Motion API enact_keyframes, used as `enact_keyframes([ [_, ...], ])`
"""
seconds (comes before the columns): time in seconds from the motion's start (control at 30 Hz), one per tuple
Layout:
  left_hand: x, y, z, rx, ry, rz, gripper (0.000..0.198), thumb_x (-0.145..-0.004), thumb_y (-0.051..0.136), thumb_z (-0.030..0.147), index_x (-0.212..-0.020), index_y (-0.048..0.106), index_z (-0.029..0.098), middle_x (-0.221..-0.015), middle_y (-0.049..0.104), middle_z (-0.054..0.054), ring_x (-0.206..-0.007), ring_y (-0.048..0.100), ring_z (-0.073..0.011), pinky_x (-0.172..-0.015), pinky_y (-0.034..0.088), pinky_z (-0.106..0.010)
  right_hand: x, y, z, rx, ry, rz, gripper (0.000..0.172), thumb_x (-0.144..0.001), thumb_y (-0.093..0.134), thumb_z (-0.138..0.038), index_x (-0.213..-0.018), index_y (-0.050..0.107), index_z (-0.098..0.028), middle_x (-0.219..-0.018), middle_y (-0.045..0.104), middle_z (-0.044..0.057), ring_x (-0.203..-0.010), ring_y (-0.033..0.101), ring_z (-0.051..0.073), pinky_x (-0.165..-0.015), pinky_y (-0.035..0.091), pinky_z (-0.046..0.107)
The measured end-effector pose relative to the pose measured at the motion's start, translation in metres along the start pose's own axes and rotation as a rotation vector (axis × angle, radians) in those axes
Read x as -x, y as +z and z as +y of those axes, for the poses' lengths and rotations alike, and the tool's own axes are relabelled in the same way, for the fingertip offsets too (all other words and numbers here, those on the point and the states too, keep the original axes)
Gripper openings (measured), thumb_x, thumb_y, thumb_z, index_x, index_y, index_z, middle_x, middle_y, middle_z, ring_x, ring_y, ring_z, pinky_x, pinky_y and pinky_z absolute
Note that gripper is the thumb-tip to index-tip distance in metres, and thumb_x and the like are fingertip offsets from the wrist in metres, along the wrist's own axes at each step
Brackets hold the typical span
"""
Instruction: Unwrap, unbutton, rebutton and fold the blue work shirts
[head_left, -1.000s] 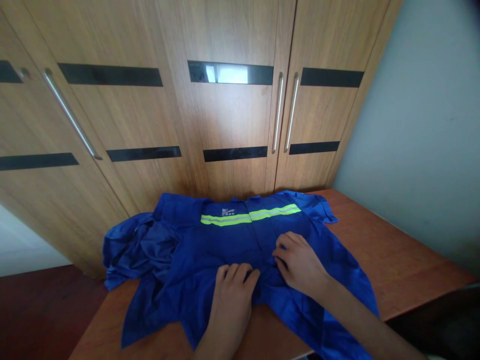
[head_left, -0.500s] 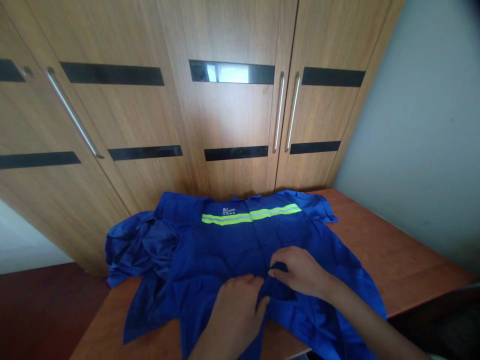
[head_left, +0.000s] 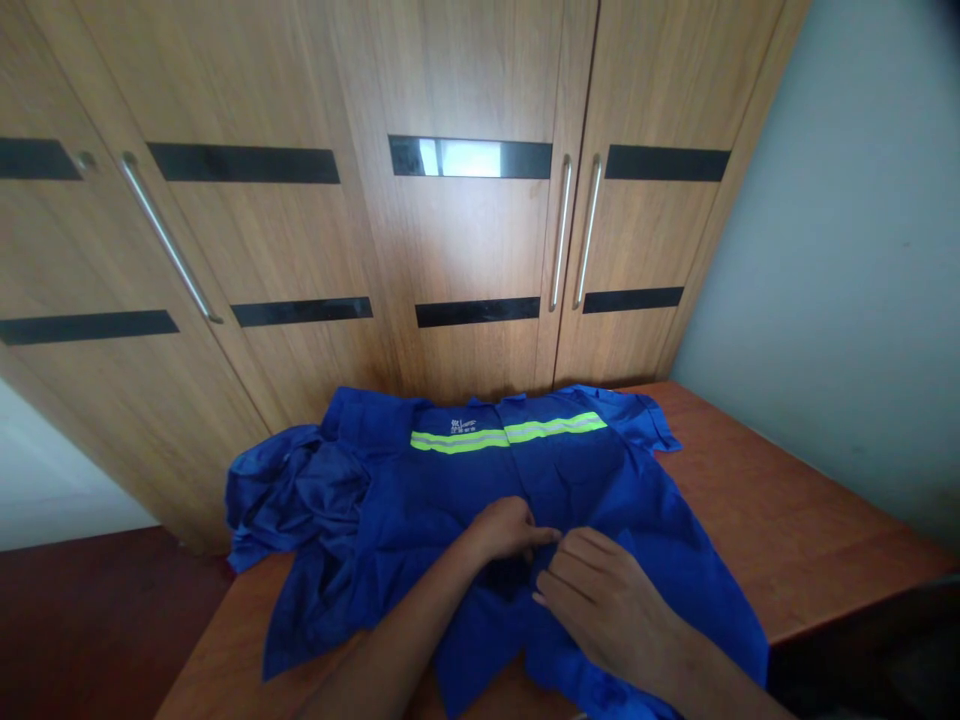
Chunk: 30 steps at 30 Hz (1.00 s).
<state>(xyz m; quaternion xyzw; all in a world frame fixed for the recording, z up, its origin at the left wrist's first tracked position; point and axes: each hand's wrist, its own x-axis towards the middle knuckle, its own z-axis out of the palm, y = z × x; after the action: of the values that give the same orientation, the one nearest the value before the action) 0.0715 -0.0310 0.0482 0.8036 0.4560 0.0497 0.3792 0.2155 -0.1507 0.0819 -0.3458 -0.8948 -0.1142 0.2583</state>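
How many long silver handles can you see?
3. The left handle slants. The middle handle and right handle stand side by side, above the jacket in the picture. More could be outside the picture.

The head camera is mounted on the person's head and faces forward and down across a wooden tabletop (head_left: 810, 530). Its viewpoint lies above the near side of the tabletop. Vertical lines of the wooden wardrobe (head_left: 472, 240) converge downward, consistent with the tilt. Closest to the lens, the left hand (head_left: 510, 530) and right hand (head_left: 607, 595) extend inward from the bottom edge. The blue work jacket (head_left: 450, 495) occupies the lower centre at middle range. The wardrobe closes the view behind it, filling most of the upper half. A pale wall (head_left: 847, 260) bounds the right side; the dark red floor (head_left: 82, 610) appears lower left.
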Motion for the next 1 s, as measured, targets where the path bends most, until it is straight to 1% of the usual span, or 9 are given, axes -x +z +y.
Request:
enact_keyframes([
  [0.13,-0.007,0.011,-0.003,0.009,-0.022,0.109,0.023,-0.067,0.066,0.037,-0.055,0.067,0.018,-0.054,0.066,-0.001,-0.053,0.057,-0.014,-0.049,0.034,-0.023,0.004,0.001,0.0,0.019,-0.019,-0.043,0.017,-0.091,0.051,-0.016,-0.076,0.056,-0.019,-0.07,0.058,0.001,-0.071,0.05,0.016,-0.07,0.037,0.032],
  [0.23,-0.007,0.008,-0.006,0.064,-0.024,0.204,0.01,-0.065,0.065,0.027,-0.06,0.067,0.019,-0.054,0.064,0.001,-0.055,0.057,-0.0139,-0.05,0.034,-0.022,0.006,-0.002,0.001,0.005,-0.002,-0.074,0.018,-0.092,0.051,-0.019,-0.075,0.056,-0.019,-0.07,0.058,0.001,-0.07,0.05,0.016,-0.067,0.035,0.032],
  [0.33,-0.005,-0.011,-0.004,0.149,0.021,0.325,0.011,-0.069,0.061,0.027,-0.063,0.065,0.019,-0.055,0.063,0.001,-0.057,0.058,-0.0138,-0.052,0.036,-0.021,0.007,-0.006,0.004,-0.02,0.054,-0.08,0.015,-0.093,0.051,-0.021,-0.08,0.058,-0.02,-0.073,0.059,0.001,-0.072,0.05,0.017,-0.069,0.035,0.032],
  [0.47,-0.007,-0.052,0.009,0.301,0.101,0.479,0.019,-0.075,0.056,0.033,-0.066,0.061,0.018,-0.056,0.06,0.001,-0.055,0.056,-0.013,-0.053,0.039,-0.022,-0.002,-0.005,0.014,-0.087,0.204,-0.074,0.012,-0.093,0.051,-0.023,-0.089,0.061,-0.021,-0.079,0.061,0.002,-0.077,0.053,0.018,-0.073,0.038,0.032],
  [0.57,-0.015,-0.075,0.021,0.413,0.146,0.55,0.022,-0.077,0.056,0.037,-0.069,0.06,0.017,-0.058,0.06,0.001,-0.052,0.055,-0.0116,-0.052,0.04,-0.022,-0.016,0.005,0.026,-0.163,0.332,-0.056,0.014,-0.093,0.049,-0.021,-0.094,0.063,-0.022,-0.084,0.063,0.003,-0.083,0.056,0.018,-0.077,0.041,0.031],
  [0.63,-0.023,-0.08,0.025,0.468,0.154,0.586,0.024,-0.077,0.056,0.039,-0.071,0.059,0.016,-0.06,0.06,0.0,-0.052,0.055,-0.0109,-0.052,0.04,-0.021,-0.025,0.017,0.036,-0.203,0.393,-0.049,0.017,-0.091,0.048,-0.017,-0.097,0.063,-0.021,-0.087,0.065,0.003,-0.087,0.058,0.018,-0.08,0.043,0.03],
  [0.73,-0.032,-0.074,0.023,0.505,0.14,0.621,0.025,-0.079,0.055,0.04,-0.073,0.058,0.016,-0.064,0.062,-0.002,-0.054,0.057,-0.0113,-0.051,0.04,-0.021,-0.034,0.041,0.05,-0.264,0.48,-0.051,0.019,-0.089,0.049,-0.016,-0.098,0.065,-0.02,-0.093,0.068,0.004,-0.092,0.061,0.018,-0.084,0.045,0.029],
  [0.83,-0.029,-0.059,0.015,0.474,0.134,0.64,0.018,-0.079,0.057,0.034,-0.081,0.059,0.016,-0.069,0.063,-0.002,-0.062,0.06,-0.0131,-0.058,0.044,-0.023,-0.034,0.062,0.061,-0.353,0.602,-0.036,0.017,-0.085,0.053,-0.017,-0.093,0.068,-0.019,-0.093,0.071,0.004,-0.091,0.064,0.019,-0.084,0.047,0.029],
  [1.0,0.013,-0.031,0.005,0.214,0.187,0.694,0.012,-0.077,0.062,0.028,-0.086,0.059,0.019,-0.087,0.062,-0.002,-0.078,0.059,-0.0156,-0.076,0.044,-0.029,-0.026,0.073,0.068,-0.494,0.716,0.101,0.015,-0.083,0.056,-0.021,-0.084,0.07,-0.02,-0.085,0.073,0.002,-0.082,0.067,0.019,-0.078,0.048,0.028],
])
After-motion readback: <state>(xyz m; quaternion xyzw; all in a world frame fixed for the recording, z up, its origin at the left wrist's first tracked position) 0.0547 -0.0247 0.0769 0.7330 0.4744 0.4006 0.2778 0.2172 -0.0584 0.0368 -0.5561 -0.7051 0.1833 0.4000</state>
